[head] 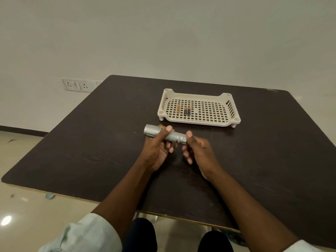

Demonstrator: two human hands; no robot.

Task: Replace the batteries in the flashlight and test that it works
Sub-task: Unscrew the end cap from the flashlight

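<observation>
i see my left hand (pixel 157 150) gripping the silver flashlight (pixel 164 136) mid-barrel above the counter (pixel 91 142); my right hand (pixel 197 149) pinches its tail cap at 3 o'clock. i judge unscrewing comes next, needing a firm twist. three batteries (pixel 184 110) wait in the tray (pixel 234 120) at 1 o'clock.

A person's left hand (pixel 157 146) grips a silver flashlight (pixel 164 136) above a dark table (pixel 91 142), the right hand (pixel 197 149) pinching its tail end. Just beyond the flashlight, a cream slotted tray (pixel 234 118) holds three batteries (pixel 185 110) lying apart from the flashlight.
</observation>
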